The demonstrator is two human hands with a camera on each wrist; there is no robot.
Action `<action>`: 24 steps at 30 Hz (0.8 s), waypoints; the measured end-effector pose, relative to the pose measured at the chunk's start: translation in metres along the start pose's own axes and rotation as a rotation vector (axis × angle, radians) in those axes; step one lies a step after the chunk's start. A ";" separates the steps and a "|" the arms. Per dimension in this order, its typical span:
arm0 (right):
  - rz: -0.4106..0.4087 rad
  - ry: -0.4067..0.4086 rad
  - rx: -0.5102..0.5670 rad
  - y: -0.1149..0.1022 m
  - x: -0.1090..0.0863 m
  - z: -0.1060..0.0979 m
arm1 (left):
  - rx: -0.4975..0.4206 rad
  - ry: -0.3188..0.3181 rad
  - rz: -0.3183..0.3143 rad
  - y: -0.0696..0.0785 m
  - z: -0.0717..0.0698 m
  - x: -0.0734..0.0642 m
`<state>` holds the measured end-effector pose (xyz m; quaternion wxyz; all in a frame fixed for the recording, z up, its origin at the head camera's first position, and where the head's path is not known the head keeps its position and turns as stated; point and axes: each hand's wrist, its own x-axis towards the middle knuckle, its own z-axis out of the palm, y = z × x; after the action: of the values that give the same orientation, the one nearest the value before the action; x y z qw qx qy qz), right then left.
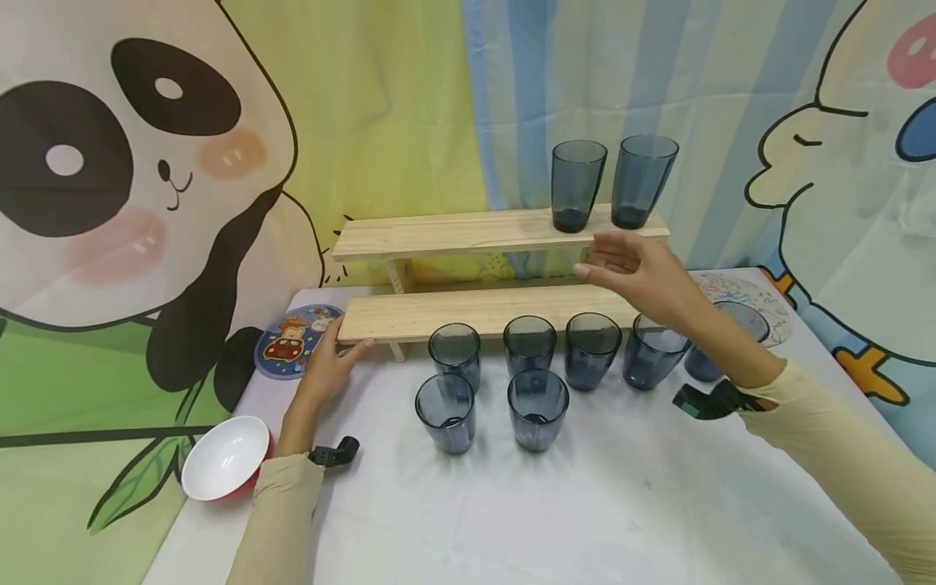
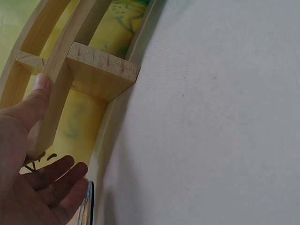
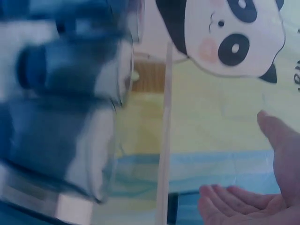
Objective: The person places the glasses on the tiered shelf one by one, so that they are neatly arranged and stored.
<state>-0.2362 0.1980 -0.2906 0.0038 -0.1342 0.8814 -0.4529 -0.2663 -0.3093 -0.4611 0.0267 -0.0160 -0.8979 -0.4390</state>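
Note:
A two-tier wooden shelf stands on the table. My left hand holds the left end of its lower board, and in the left wrist view the thumb lies on the board's front edge. Two blue-grey glasses, a left one and a right one, stand upright on the upper board's right end. Just below and in front of them is my right hand, fingers extended and holding nothing. The right wrist view shows its thumb and fingers spread apart.
Several more glasses stand on the white table before the shelf, one partly behind the right forearm. On the left are a white bowl with a red outside and a round cartoon mat. A scribble-patterned round mat lies at the right.

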 end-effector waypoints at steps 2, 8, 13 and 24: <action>-0.007 -0.020 0.047 0.003 -0.017 0.005 | -0.002 0.002 0.000 -0.001 0.000 0.000; -0.028 -0.046 0.086 0.015 -0.069 0.034 | -0.001 -0.002 -0.001 -0.002 0.000 0.000; -0.094 -0.078 0.119 0.038 -0.095 0.075 | 0.002 0.004 0.002 -0.003 -0.001 0.000; -0.084 -0.129 0.155 0.073 -0.099 0.128 | -0.003 0.002 0.012 -0.002 0.001 0.000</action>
<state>-0.1419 0.1601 -0.4359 0.0519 -0.1989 0.8354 -0.5097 -0.2664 -0.3102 -0.4634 0.0300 -0.0210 -0.8971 -0.4403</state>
